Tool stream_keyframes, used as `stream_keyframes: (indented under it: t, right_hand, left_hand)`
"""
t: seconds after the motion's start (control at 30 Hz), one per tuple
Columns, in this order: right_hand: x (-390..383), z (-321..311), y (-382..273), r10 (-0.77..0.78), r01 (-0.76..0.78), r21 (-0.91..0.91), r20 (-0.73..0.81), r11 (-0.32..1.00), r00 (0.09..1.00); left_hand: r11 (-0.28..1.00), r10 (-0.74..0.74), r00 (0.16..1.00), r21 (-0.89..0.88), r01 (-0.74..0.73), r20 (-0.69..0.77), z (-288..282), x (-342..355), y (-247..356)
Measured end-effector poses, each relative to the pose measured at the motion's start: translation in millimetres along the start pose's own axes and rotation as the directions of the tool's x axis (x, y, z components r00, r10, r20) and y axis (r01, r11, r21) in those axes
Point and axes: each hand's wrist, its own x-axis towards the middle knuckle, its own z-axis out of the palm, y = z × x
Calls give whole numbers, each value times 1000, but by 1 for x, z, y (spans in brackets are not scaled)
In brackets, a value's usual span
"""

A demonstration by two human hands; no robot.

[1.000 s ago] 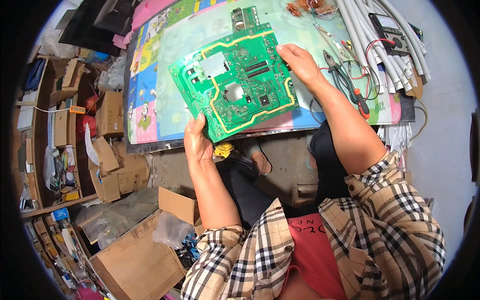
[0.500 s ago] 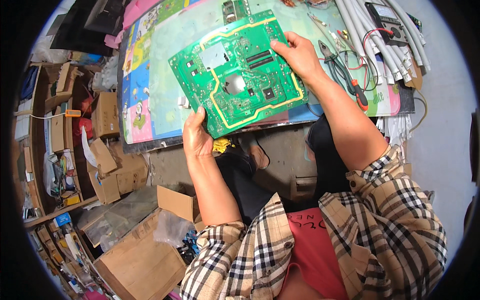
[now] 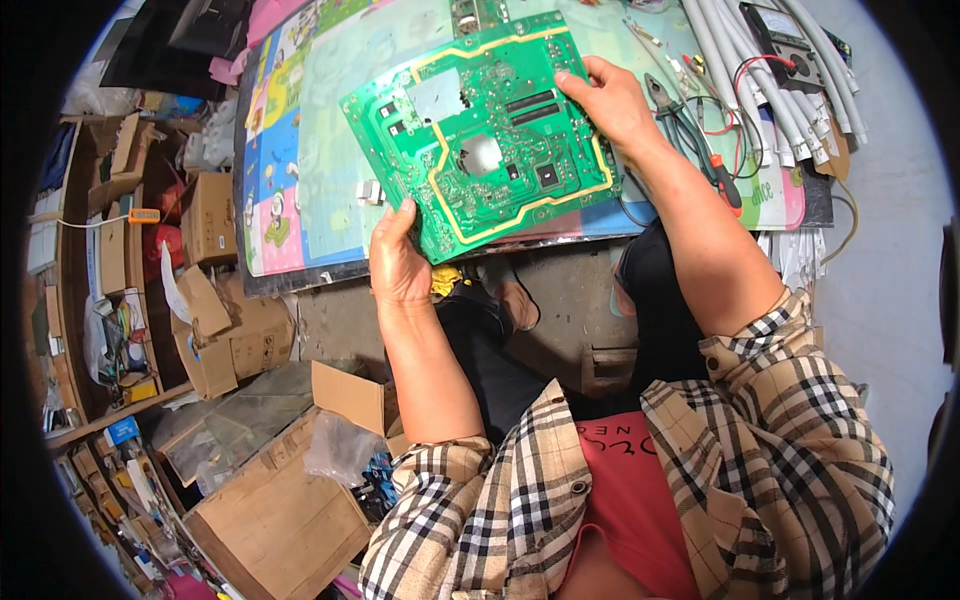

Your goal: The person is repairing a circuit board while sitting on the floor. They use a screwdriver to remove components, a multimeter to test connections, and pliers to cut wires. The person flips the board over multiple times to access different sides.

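Green board (image 3: 485, 138) is held in both hands over the near part of the mat (image 3: 330, 150), near corner at the table edge (image 3: 310, 281). Face with yellow trace is turned up; two parallel black strips and a pale rectangular patch are seen on it.

Left hand (image 3: 400, 262): partly closed, board pinched by its left edge close to the near corner. Thumb is laid along the edge; fingers mostly hidden below.

Right hand (image 3: 615, 105): partly closed, right edge gripped toward the far corner. Thumb is pressed on the upper face, other fingers are tucked behind the edge and not fully seen.

Whether the mat is touched by the board can't be told.

Right of the right hand: pliers (image 3: 680, 132) and screwdriver (image 3: 723, 180) are laid on the mat, with grey tubes (image 3: 718, 50) farther right. Meter (image 3: 778, 42) is set on the tubes, red lead attached.

Small second board (image 3: 478, 14) is partly covered by the green one at the far side. White block (image 3: 370, 191) is placed just left of the green board. Cartons (image 3: 210, 215) are stacked on the left, beside the shelf (image 3: 72, 250).
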Motion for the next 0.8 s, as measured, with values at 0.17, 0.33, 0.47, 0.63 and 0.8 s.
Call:
stream_keyframes:
  t: [0.17, 0.33, 0.47, 0.63, 0.8]
  right_hand:
    - [-2, 0, -4, 13, -13, 1, 13, 1000, 1000]
    - [0, 1, 0, 14, -14, -18, 31, 1000, 999]
    - [-1, -1, -2, 2, -2, -15, 25, 1000, 1000]
    - [-3, 1, -5, 7, -7, 34, 15, 999, 1000]
    - [1, 3, -1, 110, -127, 148, 119, 981, 987]
  left_hand:
    - [998, 37, 999, 53, -37, 7, 2, -3, 3]
    - [997, 40, 999, 73, -40, 3, 2, -4, 3]
    - [997, 28, 1000, 71, -28, 7, 2, -3, 1]
    - [998, 17, 1000, 68, -17, 8, -1, -1, -1]
    - [957, 176, 981, 246, -152, -80, 7, -6, -6]
